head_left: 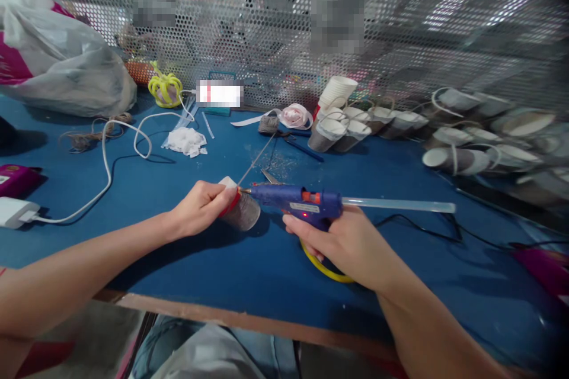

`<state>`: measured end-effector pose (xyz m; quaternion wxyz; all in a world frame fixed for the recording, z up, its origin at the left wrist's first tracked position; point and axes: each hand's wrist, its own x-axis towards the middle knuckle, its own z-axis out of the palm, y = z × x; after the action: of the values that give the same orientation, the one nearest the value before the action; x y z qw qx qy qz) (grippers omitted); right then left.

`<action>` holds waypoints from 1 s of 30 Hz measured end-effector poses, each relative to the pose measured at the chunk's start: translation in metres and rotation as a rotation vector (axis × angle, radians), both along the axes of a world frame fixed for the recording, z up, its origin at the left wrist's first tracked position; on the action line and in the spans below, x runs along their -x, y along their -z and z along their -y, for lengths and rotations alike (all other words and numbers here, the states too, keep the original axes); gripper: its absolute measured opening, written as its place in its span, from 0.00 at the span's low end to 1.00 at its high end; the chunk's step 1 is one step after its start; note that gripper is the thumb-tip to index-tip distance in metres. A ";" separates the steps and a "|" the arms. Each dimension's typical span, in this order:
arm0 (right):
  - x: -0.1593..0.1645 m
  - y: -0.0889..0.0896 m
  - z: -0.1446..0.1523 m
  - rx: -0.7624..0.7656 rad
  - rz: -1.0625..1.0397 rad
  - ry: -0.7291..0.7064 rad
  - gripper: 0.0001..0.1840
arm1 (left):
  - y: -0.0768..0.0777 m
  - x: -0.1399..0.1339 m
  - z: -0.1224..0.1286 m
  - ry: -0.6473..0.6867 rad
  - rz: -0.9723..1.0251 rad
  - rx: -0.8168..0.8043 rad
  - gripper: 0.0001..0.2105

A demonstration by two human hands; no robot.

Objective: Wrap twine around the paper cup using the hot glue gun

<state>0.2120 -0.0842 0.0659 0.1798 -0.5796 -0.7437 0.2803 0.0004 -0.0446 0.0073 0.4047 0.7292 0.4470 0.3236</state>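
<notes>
My left hand [204, 204] pinches the rim end of a small paper cup [245, 213], tilted on its side, with a red band and a greyish body. From the cup, a taut grey string [256, 159] runs up to a small ball of grey twine [268, 125]. My right hand [351, 246] is wrapped round a blue hot glue gun [284, 196], whose red light is lit. The gun's nozzle meets the cup near my left fingertips; whether glue is coming out cannot be made out. A clear glue stick [400, 205] protrudes from its back. Below my right hand shows a yellow scissor handle [326, 272].
Several cups with handles [331, 130] stand at the back, more [484, 154] to the right. White scraps [185, 142], a ribbon roll [296, 115] and a white cable [105, 154] lie on the blue table. A plastic bag [66, 53] fills the back left, before a perforated metal screen [275, 23].
</notes>
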 end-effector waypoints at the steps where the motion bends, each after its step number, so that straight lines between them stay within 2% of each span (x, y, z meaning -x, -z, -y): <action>1: 0.000 0.000 0.001 0.004 0.002 0.000 0.22 | 0.000 0.000 0.000 0.003 0.001 0.005 0.20; 4: 0.000 0.001 0.005 0.011 0.027 0.003 0.23 | -0.002 0.000 0.000 0.004 0.003 0.024 0.20; 7: 0.000 0.002 0.008 -0.069 0.097 0.005 0.23 | -0.001 0.000 0.000 -0.015 0.000 0.027 0.20; 10: 0.002 0.000 0.008 -0.213 0.158 -0.025 0.16 | 0.000 0.000 0.000 -0.026 0.001 0.035 0.20; 12: 0.004 -0.001 0.008 -0.258 0.186 -0.046 0.12 | 0.000 -0.001 0.000 -0.038 -0.002 0.045 0.20; 16: 0.005 0.000 0.009 -0.247 0.191 -0.036 0.11 | 0.000 -0.002 -0.001 -0.061 -0.016 0.061 0.21; 21: 0.005 0.005 0.014 -0.196 0.055 -0.061 0.07 | -0.003 -0.003 0.000 -0.064 0.015 0.098 0.20; 30: 0.006 0.010 0.016 -0.243 0.035 -0.154 0.06 | -0.008 -0.005 0.001 -0.089 0.045 0.137 0.20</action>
<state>0.2057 -0.0999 0.0559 0.2136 -0.4995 -0.8176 0.1907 0.0053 -0.0460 0.0150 0.4487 0.6716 0.4909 0.3264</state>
